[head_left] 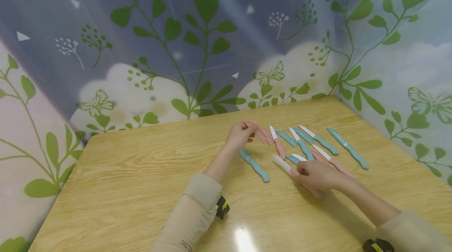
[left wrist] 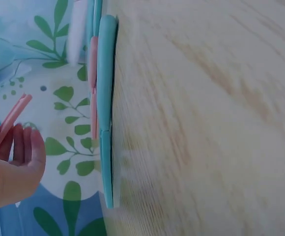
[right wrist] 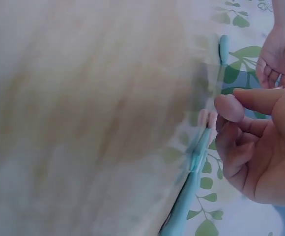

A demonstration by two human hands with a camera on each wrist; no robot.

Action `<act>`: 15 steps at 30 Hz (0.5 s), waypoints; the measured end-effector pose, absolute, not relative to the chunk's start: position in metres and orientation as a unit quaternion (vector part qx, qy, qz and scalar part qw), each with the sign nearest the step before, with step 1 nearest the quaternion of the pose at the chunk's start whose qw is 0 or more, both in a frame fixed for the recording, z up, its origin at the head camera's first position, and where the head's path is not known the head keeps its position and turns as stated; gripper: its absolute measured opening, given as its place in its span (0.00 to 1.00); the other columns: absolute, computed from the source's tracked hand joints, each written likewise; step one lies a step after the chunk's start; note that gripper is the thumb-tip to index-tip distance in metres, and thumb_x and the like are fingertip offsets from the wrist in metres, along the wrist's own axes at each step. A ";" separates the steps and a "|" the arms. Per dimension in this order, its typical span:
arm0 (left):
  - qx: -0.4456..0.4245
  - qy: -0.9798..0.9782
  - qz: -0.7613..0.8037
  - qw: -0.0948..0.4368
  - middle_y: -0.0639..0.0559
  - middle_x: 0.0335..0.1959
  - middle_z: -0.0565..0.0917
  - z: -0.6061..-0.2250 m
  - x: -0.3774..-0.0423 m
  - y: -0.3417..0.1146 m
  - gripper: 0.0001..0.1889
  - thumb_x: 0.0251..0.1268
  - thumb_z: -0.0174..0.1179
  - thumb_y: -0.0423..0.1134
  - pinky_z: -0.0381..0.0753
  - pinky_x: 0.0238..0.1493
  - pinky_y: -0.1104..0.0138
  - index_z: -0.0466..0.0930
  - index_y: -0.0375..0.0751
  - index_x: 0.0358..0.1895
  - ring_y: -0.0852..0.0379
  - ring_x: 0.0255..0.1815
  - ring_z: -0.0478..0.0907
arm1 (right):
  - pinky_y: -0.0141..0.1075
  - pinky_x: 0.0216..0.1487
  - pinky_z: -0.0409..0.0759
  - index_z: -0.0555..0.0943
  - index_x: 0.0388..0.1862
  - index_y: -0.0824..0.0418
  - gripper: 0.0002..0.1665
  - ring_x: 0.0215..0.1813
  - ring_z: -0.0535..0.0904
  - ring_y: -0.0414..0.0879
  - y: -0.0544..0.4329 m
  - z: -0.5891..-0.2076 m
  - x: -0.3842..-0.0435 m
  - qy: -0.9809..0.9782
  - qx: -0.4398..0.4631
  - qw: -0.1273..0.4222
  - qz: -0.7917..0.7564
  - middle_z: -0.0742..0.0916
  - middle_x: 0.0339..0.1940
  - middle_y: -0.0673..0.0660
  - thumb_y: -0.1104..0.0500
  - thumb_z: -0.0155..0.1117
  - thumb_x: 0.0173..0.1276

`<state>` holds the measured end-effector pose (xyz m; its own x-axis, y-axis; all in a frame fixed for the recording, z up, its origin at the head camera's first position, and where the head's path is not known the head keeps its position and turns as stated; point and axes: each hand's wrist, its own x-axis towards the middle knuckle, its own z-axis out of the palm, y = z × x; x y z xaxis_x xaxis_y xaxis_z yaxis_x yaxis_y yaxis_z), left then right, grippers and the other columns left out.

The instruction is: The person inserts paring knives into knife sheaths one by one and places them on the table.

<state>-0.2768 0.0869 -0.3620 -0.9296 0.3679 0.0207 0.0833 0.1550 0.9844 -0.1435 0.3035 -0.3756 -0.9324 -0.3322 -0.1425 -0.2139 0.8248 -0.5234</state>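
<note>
My left hand (head_left: 240, 136) pinches a pink knife sheath (left wrist: 12, 118) between thumb and fingers, a little above the table. Beneath its wrist lies a teal knife (head_left: 255, 166) with its blade covered by a teal sheath. My right hand (head_left: 319, 175) grips the pink handle of a knife (head_left: 282, 163), whose bare pale blade points toward the left hand. Just beyond that blade, a second pink-handled knife (head_left: 279, 145) rests unsheathed on the table. In the right wrist view, the fingers (right wrist: 231, 108) are curled and hide most of the held handle.
Several teal-handled knives, one of them here (head_left: 323, 144), lie bare on the wooden table (head_left: 141, 185). Teal sheaths (head_left: 287, 138) are scattered among them. A sheathed teal knife (head_left: 347, 148) lies at the far right. Behind the table hangs a leaf-patterned cloth (head_left: 159, 67).
</note>
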 end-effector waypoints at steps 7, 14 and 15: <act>0.122 0.684 0.700 0.164 0.41 0.34 0.81 -0.362 -0.282 0.081 0.15 0.69 0.52 0.35 0.82 0.41 0.64 0.74 0.25 0.49 0.56 0.31 0.80 | 0.27 0.16 0.63 0.75 0.37 0.66 0.14 0.16 0.67 0.38 0.295 -0.366 -0.154 0.918 -0.157 0.090 -0.353 0.78 0.18 0.51 0.55 0.50 0.73; 0.107 0.631 0.741 0.202 0.38 0.31 0.82 -0.358 -0.281 0.077 0.15 0.71 0.49 0.34 0.81 0.43 0.60 0.70 0.22 0.50 0.50 0.33 0.83 | 0.37 0.27 0.73 0.75 0.41 0.68 0.19 0.27 0.73 0.45 0.283 -0.360 -0.159 0.893 -0.131 0.111 -0.416 0.83 0.31 0.58 0.52 0.49 0.73; 0.106 0.623 0.747 0.206 0.38 0.30 0.82 -0.358 -0.281 0.077 0.15 0.71 0.48 0.34 0.81 0.43 0.60 0.70 0.22 0.50 0.49 0.33 0.83 | 0.37 0.28 0.73 0.75 0.41 0.69 0.18 0.27 0.73 0.45 0.282 -0.360 -0.160 0.888 -0.131 0.117 -0.426 0.83 0.31 0.59 0.53 0.49 0.74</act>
